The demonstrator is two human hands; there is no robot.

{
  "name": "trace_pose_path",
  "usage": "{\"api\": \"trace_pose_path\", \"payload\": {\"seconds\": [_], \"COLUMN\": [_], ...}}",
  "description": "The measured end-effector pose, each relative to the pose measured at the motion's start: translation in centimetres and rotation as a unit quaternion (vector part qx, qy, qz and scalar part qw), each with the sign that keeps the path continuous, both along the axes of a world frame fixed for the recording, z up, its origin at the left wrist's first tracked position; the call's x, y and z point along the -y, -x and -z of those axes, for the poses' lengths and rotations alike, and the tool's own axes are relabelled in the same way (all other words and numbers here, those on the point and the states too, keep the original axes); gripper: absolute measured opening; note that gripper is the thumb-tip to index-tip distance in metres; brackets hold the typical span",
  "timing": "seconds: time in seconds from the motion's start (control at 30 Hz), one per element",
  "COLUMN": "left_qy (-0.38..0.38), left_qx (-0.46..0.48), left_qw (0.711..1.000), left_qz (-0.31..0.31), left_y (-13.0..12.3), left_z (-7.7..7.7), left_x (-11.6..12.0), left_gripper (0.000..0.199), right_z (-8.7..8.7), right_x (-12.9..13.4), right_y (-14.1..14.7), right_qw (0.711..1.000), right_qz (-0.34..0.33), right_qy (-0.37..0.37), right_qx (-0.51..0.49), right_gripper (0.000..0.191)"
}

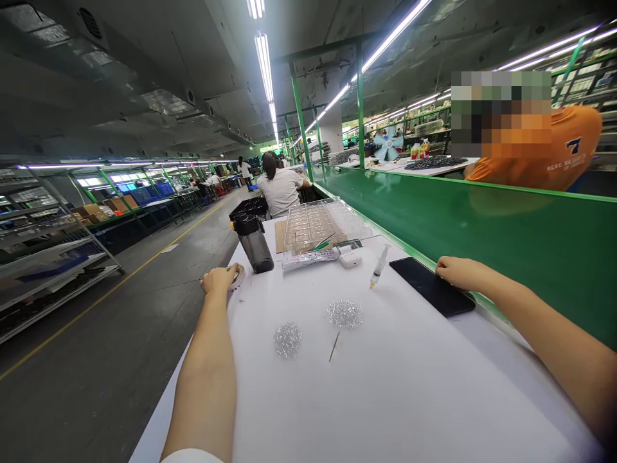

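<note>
My left hand (pixel 220 279) rests at the table's left edge with its fingers curled onto a small roll of tape (pixel 236 277). My right hand (pixel 457 272) lies flat on the edge of a black tablet (pixel 431 286), holding nothing. Between them on the white table (pixel 409 360) are two heaps of tiny clear crystals (pixel 288 339) (pixel 344 315), with a thin wooden stick (pixel 334 346) beside the nearer one. Farther back lie a syringe (pixel 380 266), a white tube (pixel 308 260) and green tweezers (pixel 322 242).
A clear compartmented tray (pixel 313 225) sits on cardboard, next to a dark water bottle (pixel 253 245) and a black crate (pixel 249 208). A green partition (pixel 482 244) runs along the right. Seated co-workers are beyond it and farther down the table. A grey aisle with shelving lies left.
</note>
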State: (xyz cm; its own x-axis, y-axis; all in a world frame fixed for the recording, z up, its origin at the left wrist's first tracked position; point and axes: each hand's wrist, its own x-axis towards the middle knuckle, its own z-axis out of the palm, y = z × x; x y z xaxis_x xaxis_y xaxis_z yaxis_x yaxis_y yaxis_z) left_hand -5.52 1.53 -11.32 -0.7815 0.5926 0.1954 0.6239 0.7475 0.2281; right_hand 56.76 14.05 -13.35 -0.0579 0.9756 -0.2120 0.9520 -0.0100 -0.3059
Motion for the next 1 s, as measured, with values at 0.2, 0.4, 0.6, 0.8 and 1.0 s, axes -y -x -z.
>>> {"api": "trace_pose_path", "payload": {"seconds": [0.2, 0.4, 0.6, 0.8, 1.0], "left_qy": [0.012, 0.061, 0.054, 0.057, 0.000], "left_qx": [0.010, 0.046, 0.057, 0.089, 0.085], "left_qw": [0.999, 0.997, 0.997, 0.994, 0.996], "left_qz": [0.028, 0.025, 0.028, 0.015, -0.030], "left_y": [-0.9, -0.7, 0.1, 0.0, -0.9], "left_z": [0.0, -0.1, -0.3, -0.4, -0.5], "left_x": [0.1, -0.3, -0.8, -0.8, -0.4], "left_gripper": [0.085, 0.089, 0.080, 0.076, 0.077], "right_z": [-0.1, 0.2, 0.3, 0.2, -0.1], "right_x": [0.3, -0.1, -0.3, -0.1, 0.1], "right_y": [0.0, -0.2, -0.3, -0.2, 0.0], "right_qw": [1.000, 1.000, 1.000, 1.000, 1.000], "right_qz": [0.008, 0.006, 0.004, -0.003, -0.001], "right_qy": [0.009, 0.001, 0.002, 0.002, 0.000], "right_qx": [-0.003, -0.011, -0.007, 0.002, -0.003], "right_gripper": [0.036, 0.026, 0.026, 0.027, 0.029]}}
